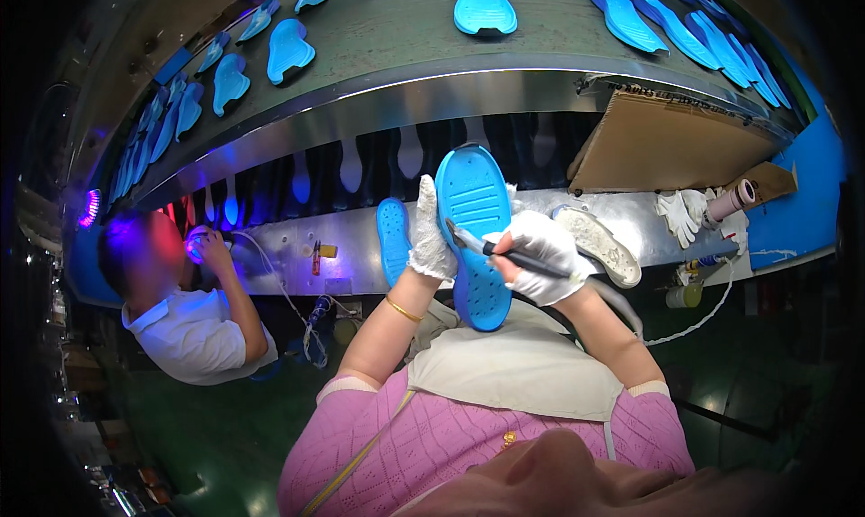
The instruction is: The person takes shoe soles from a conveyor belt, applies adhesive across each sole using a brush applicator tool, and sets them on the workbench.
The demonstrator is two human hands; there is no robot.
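Note:
My left hand, in a white glove, grips the side of a blue shoe sole and holds it tilted up in front of me. The sole has raised ribs on its upper part and small holes in its heel. In my right hand, gloved with bare fingertips, is a brush with a black handle. Its tip lies over the left part of the sole's middle; I cannot tell whether it touches. A second blue sole rests on the metal bench left of my left hand. Right of my right hand sits a whitish, sole-shaped piece.
Beyond the bench runs a green conveyor belt carrying several blue soles. At the right are a cardboard sheet, white gloves and a pinkish roll. A co-worker at the left holds something lit purple.

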